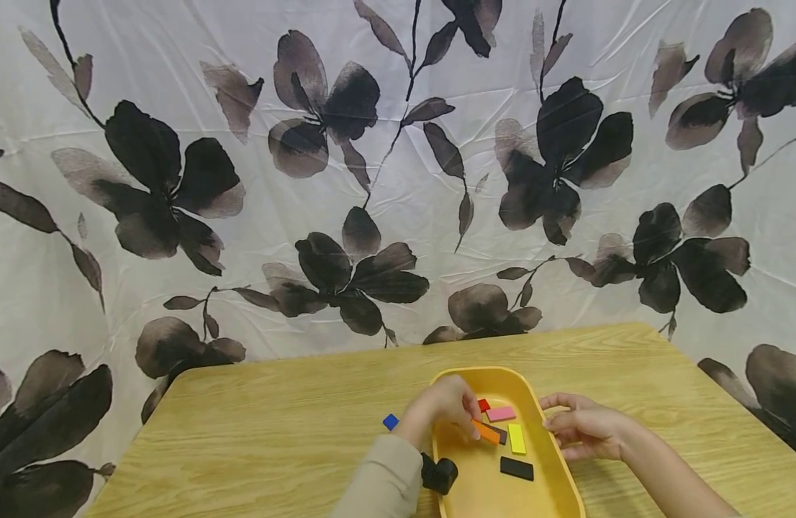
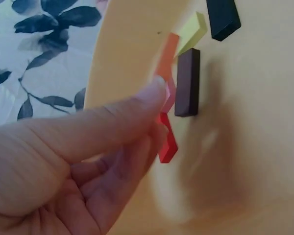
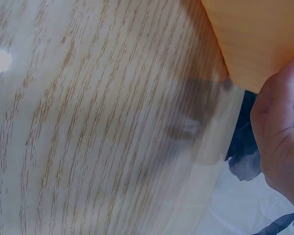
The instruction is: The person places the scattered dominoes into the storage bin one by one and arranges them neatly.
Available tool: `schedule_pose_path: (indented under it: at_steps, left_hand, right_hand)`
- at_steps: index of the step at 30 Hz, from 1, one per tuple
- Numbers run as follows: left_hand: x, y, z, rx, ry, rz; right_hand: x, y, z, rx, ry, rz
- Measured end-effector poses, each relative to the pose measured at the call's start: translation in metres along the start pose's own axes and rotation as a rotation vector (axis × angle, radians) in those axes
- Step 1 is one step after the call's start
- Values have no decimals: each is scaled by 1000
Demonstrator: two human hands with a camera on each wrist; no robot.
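My left hand (image 1: 446, 406) reaches over the left side of the yellow tray (image 1: 553, 467) and pinches an orange block (image 1: 486, 432) between thumb and fingers. In the left wrist view the orange block (image 2: 167, 56) points away from the thumb, above the tray floor. Close by in the tray are a dark brown block (image 2: 187, 83), a pink block (image 1: 500, 414), a red block (image 1: 483, 405) and a yellow block (image 1: 517, 439). A black block (image 1: 517, 469) lies nearer me. My right hand (image 1: 592, 428) touches the tray's right side from outside, fingers loosely bent.
A blue block (image 1: 390, 422) lies on the wooden table (image 1: 275, 432), left of the tray. Behind the table hangs a white cloth (image 1: 398, 180) with dark flowers. A black device (image 1: 439, 473) sits at the left wrist, by the tray's left wall.
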State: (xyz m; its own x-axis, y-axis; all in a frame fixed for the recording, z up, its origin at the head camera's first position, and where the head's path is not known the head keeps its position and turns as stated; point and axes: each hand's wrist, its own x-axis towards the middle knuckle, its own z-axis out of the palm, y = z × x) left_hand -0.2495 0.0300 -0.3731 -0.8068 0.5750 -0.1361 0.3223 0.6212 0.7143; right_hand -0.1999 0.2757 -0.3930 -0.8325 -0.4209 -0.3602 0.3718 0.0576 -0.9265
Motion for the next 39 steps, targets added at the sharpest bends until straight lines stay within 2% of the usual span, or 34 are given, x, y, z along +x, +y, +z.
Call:
schedule_pose_path:
  at_steps: [8, 21, 24, 27, 31, 35, 39]
  left_hand:
    - [2, 3, 9, 201, 25, -79]
    - [6, 6, 16, 238, -14, -154]
    - [4, 10, 14, 263, -4, -115]
    - [-5, 15, 5, 259, 9, -25]
    - [-18, 14, -17, 133, 9, 87]
    - [-29, -1, -40, -18, 24, 139]
    - [-38, -26, -57, -87, 42, 153]
  right_hand:
    - [0, 1, -1, -3, 1, -3]
    - [0, 0, 0, -1, 7, 3]
    - [0, 1, -1, -3, 2, 0]
    - [1, 1, -2, -7, -5, 0]
    - [2, 1, -3, -10, -7, 1]
    - [2, 0, -3, -10, -3, 2]
    - [2, 1, -3, -11, -10, 5]
